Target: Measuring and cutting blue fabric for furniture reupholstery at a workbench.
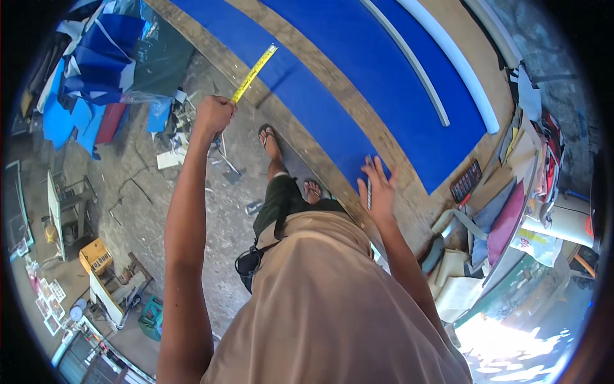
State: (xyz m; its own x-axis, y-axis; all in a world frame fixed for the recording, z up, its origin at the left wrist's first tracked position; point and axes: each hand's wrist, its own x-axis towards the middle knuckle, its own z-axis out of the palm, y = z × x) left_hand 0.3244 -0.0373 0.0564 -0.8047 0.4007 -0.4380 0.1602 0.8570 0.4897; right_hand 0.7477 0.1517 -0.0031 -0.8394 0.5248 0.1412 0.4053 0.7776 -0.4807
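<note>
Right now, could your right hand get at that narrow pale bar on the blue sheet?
Probably yes, with a stretch: nothing tall stands between the right hand and the narrow pale bar, just wood and flat blue sheeting. It seems to hold a slim rod.

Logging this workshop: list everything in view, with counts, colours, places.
Table: 1, brown, top
Narrow sheet: 1, blue, on table
Wide sheet: 1, blue, on table
Bar: 1, grey, on wide sheet
Tube: 1, pale blue, beside bar
Tape measure: 1, yellow, upper centre
Slim rod: 1, pale, centre
Gridded device: 1, dark, right
Sheet pile: 1, mixed, upper left
Material pile: 1, mixed, right
Box: 1, yellow, lower left
Clutter: uncountable, mixed, sides
Container: 1, green, lower left
Shirt: 1, tan, bottom
Feet: 2, sandalled, centre
Left hand: 1, bare, holding tape measure
Right hand: 1, bare, at narrow sheet
</note>
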